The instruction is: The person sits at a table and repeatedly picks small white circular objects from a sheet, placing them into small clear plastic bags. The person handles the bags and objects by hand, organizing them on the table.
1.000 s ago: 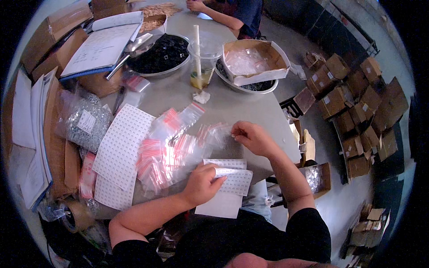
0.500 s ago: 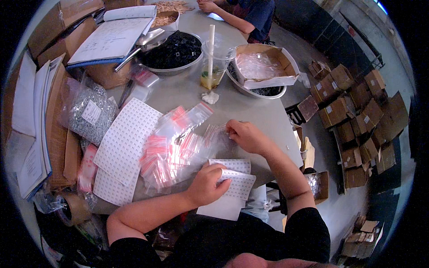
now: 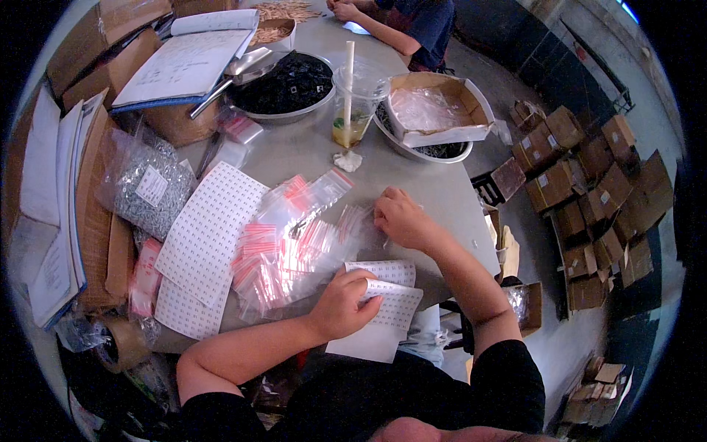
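Pinching a bent sticker sheet between thumb and curled fingers, the left hand holds it close to the body, printed side up, probably so the small labels stay easy to reach. The right hand has its fingertips bunched together low over the table, right by the end of the fanned clear bags; can't tell if there's anything between them, too small and blurry.

Those red-striped bags overlap in a loose spread just ahead of the left hand, which I guess makes single ones easier to grab. Left of them, spare label sheets lie flat, partly stacked, handy but out of the way. Next to those sits a plastic bag of metal bits.

Farther out: a bowl of black parts, a drink cup and a carton perched on another bowl, maybe to save table space.
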A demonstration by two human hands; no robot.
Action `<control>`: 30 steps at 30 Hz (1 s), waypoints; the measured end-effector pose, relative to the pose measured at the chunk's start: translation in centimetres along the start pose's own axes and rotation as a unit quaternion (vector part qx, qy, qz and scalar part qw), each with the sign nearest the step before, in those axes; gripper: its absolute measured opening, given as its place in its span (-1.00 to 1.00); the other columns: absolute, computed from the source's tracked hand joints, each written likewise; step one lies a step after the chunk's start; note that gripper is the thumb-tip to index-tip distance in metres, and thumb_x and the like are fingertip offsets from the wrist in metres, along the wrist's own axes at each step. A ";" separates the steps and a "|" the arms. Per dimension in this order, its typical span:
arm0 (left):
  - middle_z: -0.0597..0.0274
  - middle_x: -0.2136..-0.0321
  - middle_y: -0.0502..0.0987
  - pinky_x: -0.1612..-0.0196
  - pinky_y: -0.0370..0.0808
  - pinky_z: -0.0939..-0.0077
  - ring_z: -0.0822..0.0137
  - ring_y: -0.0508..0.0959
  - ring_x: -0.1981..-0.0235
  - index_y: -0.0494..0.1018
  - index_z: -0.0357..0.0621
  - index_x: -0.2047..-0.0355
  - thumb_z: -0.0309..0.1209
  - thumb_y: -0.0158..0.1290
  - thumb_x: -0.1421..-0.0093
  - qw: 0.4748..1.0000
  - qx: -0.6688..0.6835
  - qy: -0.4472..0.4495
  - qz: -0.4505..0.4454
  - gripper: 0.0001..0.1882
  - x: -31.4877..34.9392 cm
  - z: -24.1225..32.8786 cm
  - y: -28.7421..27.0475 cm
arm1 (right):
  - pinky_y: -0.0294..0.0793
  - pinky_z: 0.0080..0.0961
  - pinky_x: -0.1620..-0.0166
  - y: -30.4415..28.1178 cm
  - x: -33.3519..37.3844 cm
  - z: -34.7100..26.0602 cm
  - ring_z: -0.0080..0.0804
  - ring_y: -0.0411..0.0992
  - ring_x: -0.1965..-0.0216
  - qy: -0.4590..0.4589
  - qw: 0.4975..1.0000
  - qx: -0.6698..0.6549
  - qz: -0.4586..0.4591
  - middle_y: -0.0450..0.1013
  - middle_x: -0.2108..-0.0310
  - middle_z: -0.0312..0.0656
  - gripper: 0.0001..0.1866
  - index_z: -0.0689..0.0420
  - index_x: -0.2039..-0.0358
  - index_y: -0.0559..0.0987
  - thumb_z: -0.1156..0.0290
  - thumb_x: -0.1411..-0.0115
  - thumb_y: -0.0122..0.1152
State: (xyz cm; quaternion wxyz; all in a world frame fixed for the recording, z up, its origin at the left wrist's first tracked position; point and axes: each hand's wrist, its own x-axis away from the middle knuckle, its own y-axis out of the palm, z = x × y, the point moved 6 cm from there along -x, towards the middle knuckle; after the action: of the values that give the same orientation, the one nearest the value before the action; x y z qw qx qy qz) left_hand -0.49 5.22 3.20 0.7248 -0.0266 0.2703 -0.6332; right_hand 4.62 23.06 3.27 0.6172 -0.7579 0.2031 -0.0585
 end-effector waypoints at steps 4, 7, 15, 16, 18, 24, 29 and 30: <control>-0.06 0.26 0.51 0.13 0.43 0.21 -0.05 0.49 0.24 0.46 -0.38 0.41 -0.44 0.15 -0.06 1.000 0.000 0.011 0.001 -0.80 -0.1 0.3 -0.1 | 0.43 -0.17 0.10 0.6 -1.0 3.5 0.02 0.43 0.22 0.130 0.975 -0.124 -0.133 0.47 0.28 0.04 -0.72 0.18 0.43 0.54 0.25 0.03 0.37; -0.05 0.26 0.51 0.12 0.43 0.20 -0.06 0.49 0.24 0.46 -0.37 0.40 -0.44 0.15 -0.05 1.000 -0.005 0.017 -0.001 -0.80 -0.3 0.6 -0.2 | 0.45 -0.22 0.16 -1.4 -0.9 3.5 -0.02 0.45 0.30 0.153 0.974 -0.113 -0.123 0.48 0.34 0.00 -0.71 0.18 0.42 0.54 0.25 0.03 0.39; -0.02 0.27 0.51 0.13 0.43 0.19 -0.07 0.47 0.25 0.47 -0.35 0.40 -0.46 0.16 -0.04 0.999 -0.021 0.038 -0.022 -0.82 0.1 0.8 0.3 | 0.46 -0.26 0.19 -2.4 4.8 -3.8 -0.08 0.50 0.25 0.040 0.917 -0.314 -0.244 0.53 0.31 -0.07 -0.79 0.15 0.27 0.57 0.34 -0.10 0.25; -0.02 0.27 0.51 0.13 0.43 0.18 -0.07 0.47 0.25 0.47 -0.35 0.40 -0.47 0.15 -0.04 0.998 -0.024 0.043 -0.028 -0.82 0.1 0.9 0.4 | 0.46 -0.26 0.19 -2.6 4.9 -4.0 -0.07 0.50 0.26 0.049 0.921 -0.307 -0.234 0.53 0.32 -0.06 -0.79 0.16 0.28 0.57 0.35 -0.09 0.26; -0.02 0.28 0.51 0.13 0.43 0.17 -0.07 0.47 0.24 0.46 -0.36 0.40 -0.48 0.15 -0.04 0.997 -0.031 0.052 -0.038 -0.82 0.2 0.9 0.5 | 0.46 -0.25 0.19 -3.0 5.2 -4.2 -0.05 0.50 0.26 0.065 0.929 -0.293 -0.216 0.52 0.33 -0.04 -0.80 0.16 0.30 0.57 0.36 -0.07 0.26; -0.04 0.28 0.51 0.12 0.43 0.16 -0.07 0.47 0.24 0.46 -0.37 0.38 -0.48 0.14 -0.05 0.998 -0.025 0.053 -0.037 -0.81 0.0 1.1 0.3 | 0.46 -0.23 0.24 -3.7 5.6 -4.7 -0.02 0.48 0.31 0.034 0.958 -0.251 -0.132 0.50 0.39 -0.05 -0.82 0.16 0.34 0.56 0.39 -0.04 0.27; -0.05 0.28 0.51 0.11 0.43 0.16 -0.08 0.48 0.22 0.47 -0.37 0.37 -0.48 0.14 -0.05 0.998 -0.019 0.045 -0.039 -0.81 0.0 1.2 0.3 | 0.46 -0.23 0.24 -4.1 6.2 -5.2 -0.03 0.48 0.30 0.033 0.967 -0.235 -0.092 0.49 0.41 -0.07 -0.86 0.15 0.38 0.55 0.39 -0.05 0.26; -0.05 0.28 0.51 0.10 0.43 0.16 -0.07 0.48 0.22 0.47 -0.37 0.36 -0.48 0.14 -0.05 0.998 -0.018 0.043 -0.041 -0.81 0.0 1.1 0.3 | 0.46 -0.23 0.24 -4.1 6.4 -5.2 -0.03 0.48 0.30 0.033 0.969 -0.230 -0.082 0.48 0.42 -0.07 -0.86 0.15 0.39 0.55 0.39 -0.05 0.26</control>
State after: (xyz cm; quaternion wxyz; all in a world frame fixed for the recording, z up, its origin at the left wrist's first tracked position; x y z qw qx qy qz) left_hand 0.26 4.94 4.05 0.6854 -0.0232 0.3117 -0.6576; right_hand 9.60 16.52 7.42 0.4119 -0.8914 0.1683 -0.0857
